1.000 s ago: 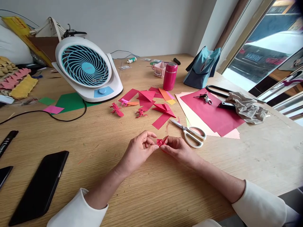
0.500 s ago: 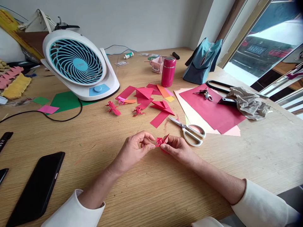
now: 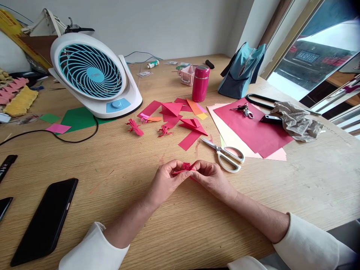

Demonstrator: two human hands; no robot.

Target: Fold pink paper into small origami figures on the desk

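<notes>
Between my two hands, just above the wooden table (image 3: 146, 157), is a small piece of folded red paper (image 3: 186, 166) with creased flaps. My left hand (image 3: 172, 176) pinches its left side between thumb and fingers. My right hand (image 3: 210, 176) grips the right side, the thumb tips nearly meeting at the paper's lower edge. Part of the paper is hidden by my fingers. Beyond my hands lie two small red folded figures, one on the left (image 3: 135, 126) and another nearer the middle (image 3: 164, 131). White-handled scissors (image 3: 225, 153) rest near my right hand.
Red folded sheets (image 3: 194, 129) lie behind my hands. A fan (image 3: 95, 75) stands at the back left, with a red flask (image 3: 200, 83) and a blue bag (image 3: 239, 73) farther right. Stacked paper (image 3: 250, 131) holds keys (image 3: 245, 110). A black phone (image 3: 45, 221) is at the lower left.
My left hand has moved right and closed more around the paper's left side. A long red flap now shows between its thumb and fingers. The right hand has barely shifted.
</notes>
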